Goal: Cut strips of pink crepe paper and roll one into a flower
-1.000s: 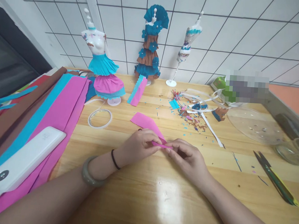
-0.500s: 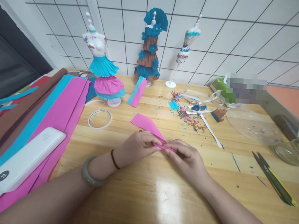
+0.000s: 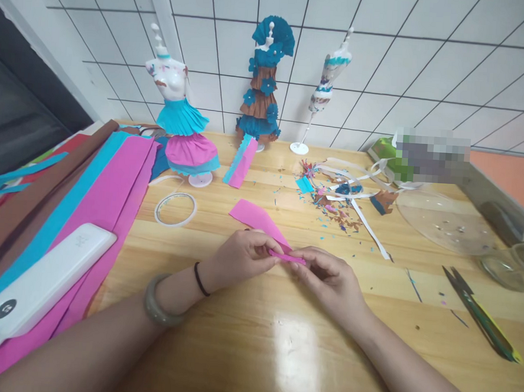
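Between my two hands is a pink crepe paper strip (image 3: 260, 218), its near end folded into a narrow band and its far end lying on the table, pointing away to the left. My left hand (image 3: 250, 251) pinches the left end of the folded part between thumb and fingers. Thumb and fingertips of my right hand (image 3: 328, 274) are closed on the right end of the same fold. Beyond the hands a small mannequin (image 3: 169, 75) wears a blue and pink pleated paper skirt (image 3: 191, 153). A short blue and pink paper piece (image 3: 241, 162) lies to its right.
Tape roll (image 3: 175, 209) lies left of the hands. Paper sheets (image 3: 111, 193) and a white power bank (image 3: 48, 277) fill the left side. Scissors (image 3: 481, 316), paper scraps (image 3: 332, 206) and a clear plate (image 3: 442, 225) are right. A dressed mannequin (image 3: 264, 84) and a bare one (image 3: 329, 82) stand behind.
Hardly anything differs. My hands keep their pinch on the pink strip at the same spot, with slightly more of the folded edge showing near the right fingertips.
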A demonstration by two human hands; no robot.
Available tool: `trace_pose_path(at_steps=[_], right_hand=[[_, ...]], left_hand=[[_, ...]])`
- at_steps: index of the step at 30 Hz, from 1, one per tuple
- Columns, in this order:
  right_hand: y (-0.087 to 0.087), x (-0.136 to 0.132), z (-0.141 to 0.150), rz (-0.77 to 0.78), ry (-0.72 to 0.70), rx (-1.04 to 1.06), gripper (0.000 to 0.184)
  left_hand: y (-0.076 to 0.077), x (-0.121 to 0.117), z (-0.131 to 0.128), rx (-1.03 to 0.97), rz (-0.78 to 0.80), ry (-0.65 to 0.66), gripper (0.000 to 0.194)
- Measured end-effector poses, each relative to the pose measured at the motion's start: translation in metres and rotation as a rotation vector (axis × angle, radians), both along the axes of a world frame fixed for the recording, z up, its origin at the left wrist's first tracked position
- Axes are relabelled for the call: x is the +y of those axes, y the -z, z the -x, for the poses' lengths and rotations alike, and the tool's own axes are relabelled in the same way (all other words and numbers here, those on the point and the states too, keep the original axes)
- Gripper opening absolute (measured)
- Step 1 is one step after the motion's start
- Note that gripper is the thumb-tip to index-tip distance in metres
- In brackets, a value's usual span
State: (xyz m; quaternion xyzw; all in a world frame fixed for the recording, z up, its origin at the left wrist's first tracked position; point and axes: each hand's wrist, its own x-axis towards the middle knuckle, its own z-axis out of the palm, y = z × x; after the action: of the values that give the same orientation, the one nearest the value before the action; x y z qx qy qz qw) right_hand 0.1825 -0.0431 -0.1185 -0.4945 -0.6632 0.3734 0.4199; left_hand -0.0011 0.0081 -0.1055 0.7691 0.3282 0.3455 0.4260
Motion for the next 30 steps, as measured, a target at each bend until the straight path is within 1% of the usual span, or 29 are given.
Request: trace_pose_path(at_steps=[4,7,15,19,24,30], right_hand=[[0.001,-0.002,0.000,0.130,0.030,0.115,0.021],[0.001,-0.002,0.000,0.186,0.043,0.179,0.023],[-0.007,-0.001,0.001,0.210,0.050,0.229,0.018],[-0.008,0.000,-0.001,0.223,0.044,0.253,0.016],[-0.007,0.000,-0.005,0.243,0.009,0.255,0.015],[-0.011,-0.001,-0.006,0.270,-0.020,0.241,0.019]], left_hand=[[-0.001,-0.001,0.000,-0.043,0.067,0.006,0.005],[-0.001,0.000,0.000,-0.060,0.125,-0.003,0.006],[0.007,0.002,0.002,-0.125,0.256,0.025,0.012],[0.010,0.003,0.003,-0.186,0.328,0.069,0.013],[0.008,0.002,0.004,-0.210,0.373,0.095,0.015],[0.004,0.002,0.008,-0.158,0.386,0.121,0.018]])
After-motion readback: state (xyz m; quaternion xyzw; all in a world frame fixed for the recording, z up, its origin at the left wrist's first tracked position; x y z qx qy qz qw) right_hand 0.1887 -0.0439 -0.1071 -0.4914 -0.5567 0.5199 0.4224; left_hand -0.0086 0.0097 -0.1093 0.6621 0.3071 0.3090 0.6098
